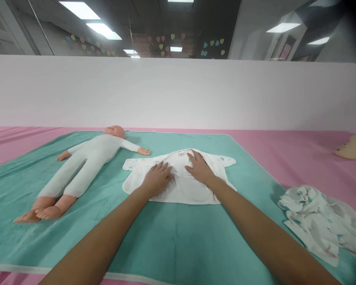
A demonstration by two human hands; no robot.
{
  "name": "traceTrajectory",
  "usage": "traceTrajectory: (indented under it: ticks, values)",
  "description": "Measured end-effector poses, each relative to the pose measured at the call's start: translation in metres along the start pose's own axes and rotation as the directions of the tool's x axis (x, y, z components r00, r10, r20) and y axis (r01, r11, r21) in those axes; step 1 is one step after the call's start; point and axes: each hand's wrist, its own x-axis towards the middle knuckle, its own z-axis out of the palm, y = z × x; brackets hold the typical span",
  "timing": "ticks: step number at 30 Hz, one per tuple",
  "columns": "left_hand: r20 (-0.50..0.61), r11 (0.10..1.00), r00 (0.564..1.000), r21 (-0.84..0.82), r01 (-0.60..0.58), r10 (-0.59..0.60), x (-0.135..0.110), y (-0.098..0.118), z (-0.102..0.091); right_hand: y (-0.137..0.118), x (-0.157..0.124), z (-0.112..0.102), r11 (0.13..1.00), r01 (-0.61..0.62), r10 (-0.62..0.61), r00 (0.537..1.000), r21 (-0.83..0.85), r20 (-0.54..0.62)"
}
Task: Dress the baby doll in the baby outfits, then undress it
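Observation:
A small white baby garment [178,186] lies spread flat on a teal blanket [166,237], sleeves out to both sides. My left hand [158,178] rests palm down on its left half, fingers stretched out. My right hand [199,168] lies flat on its right half, fingers reaching toward the collar. Neither hand holds anything. A baby doll [86,158] in a pale one-piece suit lies on its back to the left of the garment, arms out, bare feet toward me.
A crumpled white printed cloth [320,221] lies at the blanket's right edge. Pink bedding [299,154] surrounds the blanket. A yellowish cushion [354,147] sits at far right. A white partition wall [178,95] runs along the back.

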Motion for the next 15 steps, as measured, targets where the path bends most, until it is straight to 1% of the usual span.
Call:
traceTrajectory:
  ticks: [3, 5, 8, 10, 12, 13, 15]
  values:
    - [-0.079, 0.992, 0.991, 0.055, 0.111, -0.107, 0.001, -0.008, -0.002, 0.001, 0.005, 0.000, 0.999, 0.049, -0.049, 0.998, -0.008, 0.032]
    - [-0.121, 0.982, 0.977, 0.057, 0.180, -0.173, 0.002, -0.014, -0.003, 0.003, 0.010, 0.000, 0.998, 0.070, -0.070, 0.994, 0.007, 0.086]
    - [-0.122, 0.968, 0.962, 0.037, 0.250, -0.244, 0.003, -0.023, -0.004, 0.009, 0.016, -0.002, 0.997, 0.065, -0.072, 0.980, 0.047, 0.183]
    - [-0.100, 0.967, 0.963, 0.027, 0.254, -0.251, 0.004, -0.026, -0.003, 0.010, 0.016, -0.002, 0.997, 0.062, -0.069, 0.981, 0.043, 0.179]
    - [-0.087, 0.975, 0.971, 0.013, 0.224, -0.222, 0.005, -0.025, -0.004, 0.004, 0.012, -0.001, 0.998, 0.062, -0.064, 0.991, 0.015, 0.116]
    - [-0.078, 0.981, 0.978, 0.004, 0.193, -0.192, 0.005, -0.023, -0.004, -0.002, 0.008, 0.000, 0.997, 0.079, -0.079, 0.994, -0.001, 0.082]
    - [-0.025, 0.994, 0.994, -0.008, 0.109, -0.110, 0.005, -0.018, -0.006, -0.020, -0.002, 0.004, 0.986, 0.166, -0.165, 0.985, -0.010, 0.048]
